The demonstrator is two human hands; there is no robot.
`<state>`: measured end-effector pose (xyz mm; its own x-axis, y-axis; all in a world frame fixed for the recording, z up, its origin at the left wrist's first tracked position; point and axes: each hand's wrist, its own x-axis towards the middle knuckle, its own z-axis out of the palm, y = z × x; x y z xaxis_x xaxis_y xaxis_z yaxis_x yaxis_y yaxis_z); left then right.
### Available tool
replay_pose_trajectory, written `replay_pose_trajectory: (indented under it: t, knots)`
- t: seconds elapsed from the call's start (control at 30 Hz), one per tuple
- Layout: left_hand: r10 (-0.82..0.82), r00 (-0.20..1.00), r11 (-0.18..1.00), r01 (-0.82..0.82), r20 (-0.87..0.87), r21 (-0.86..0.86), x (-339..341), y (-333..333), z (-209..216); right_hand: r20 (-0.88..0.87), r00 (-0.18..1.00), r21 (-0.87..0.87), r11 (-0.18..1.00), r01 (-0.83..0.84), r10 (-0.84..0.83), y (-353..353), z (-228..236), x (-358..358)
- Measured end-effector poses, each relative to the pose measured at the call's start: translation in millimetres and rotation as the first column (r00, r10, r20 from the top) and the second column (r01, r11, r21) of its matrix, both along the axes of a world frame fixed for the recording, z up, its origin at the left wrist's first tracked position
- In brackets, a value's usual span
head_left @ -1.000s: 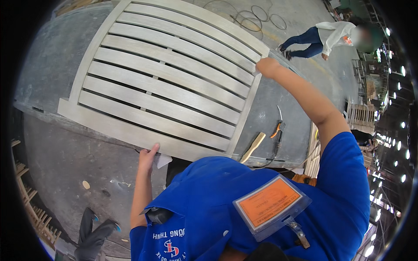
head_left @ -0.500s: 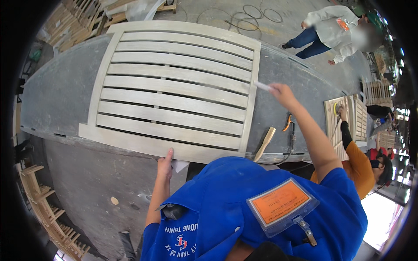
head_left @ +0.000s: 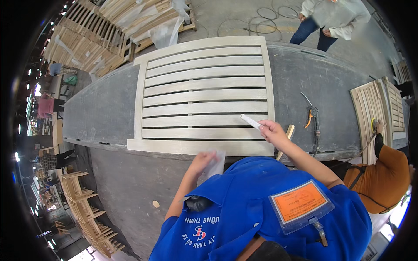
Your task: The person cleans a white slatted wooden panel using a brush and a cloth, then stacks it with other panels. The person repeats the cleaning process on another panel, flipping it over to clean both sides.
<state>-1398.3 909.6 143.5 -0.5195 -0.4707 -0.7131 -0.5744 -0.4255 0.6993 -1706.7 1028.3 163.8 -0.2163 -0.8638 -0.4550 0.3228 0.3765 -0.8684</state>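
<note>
My right hand (head_left: 273, 130) pinches a white stick (head_left: 251, 122) over the slatted panel (head_left: 204, 95); my left hand (head_left: 202, 162) clutches a white sheet (head_left: 216, 165) at the panel's near edge.

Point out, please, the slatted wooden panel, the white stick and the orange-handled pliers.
slatted wooden panel (head_left: 204, 93): head view, a middle slat.
white stick (head_left: 251, 121): head view, mid-length, beyond the right hand (head_left: 273, 132).
orange-handled pliers (head_left: 310, 115): head view, handle.
</note>
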Motion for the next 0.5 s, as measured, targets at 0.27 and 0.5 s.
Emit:
replay_pose_trajectory:
  t: [0.27, 0.5]
  knots:
    - [0.211, 0.869, 0.949, -0.292, -0.448, -0.12, -158, 16, 54, 0.014, 0.995, -0.274, 0.956, 0.101, -0.101, 10, 35, 5]
    - [0.199, 0.826, 0.938, -0.316, -0.527, -0.141, -206, 54, 70, -0.106, 0.993, -0.335, 0.942, 0.019, -0.058, 28, 19, -14]
